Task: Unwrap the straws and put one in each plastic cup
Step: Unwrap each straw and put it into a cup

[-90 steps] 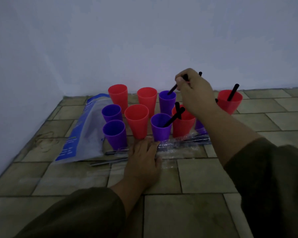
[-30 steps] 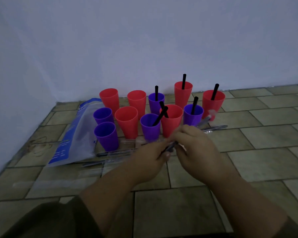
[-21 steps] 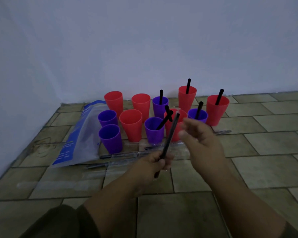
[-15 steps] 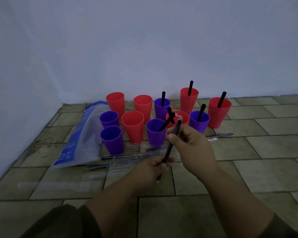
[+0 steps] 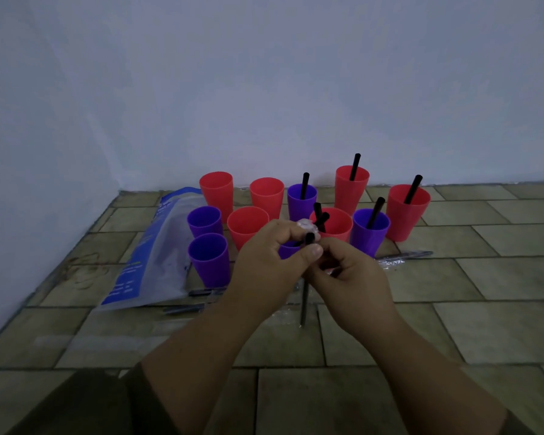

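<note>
Both hands meet in front of the cups on one black straw (image 5: 304,304), held nearly upright, its lower end hanging below them. My left hand (image 5: 266,266) pinches crumpled clear wrapper (image 5: 307,227) at the straw's top. My right hand (image 5: 350,282) grips the straw lower down. Red and purple plastic cups stand on the tiled floor near the wall. Straws stick out of the purple cup (image 5: 302,200), the tall red cup (image 5: 351,188), the right red cup (image 5: 407,211), the purple cup (image 5: 369,230) and the red cup (image 5: 335,224). The left cups, such as the purple cup (image 5: 208,259), hold none.
A blue and clear plastic bag (image 5: 153,255) lies flat left of the cups. Wrapped straws (image 5: 198,298) lie on the floor behind my hands, and one wrapped straw (image 5: 404,257) lies to the right. White walls meet at a corner on the left.
My hands came together and rose in front of the cups. The straw went from tilted to nearly upright, and the wrapper is now bunched at its top under my left fingers.
</note>
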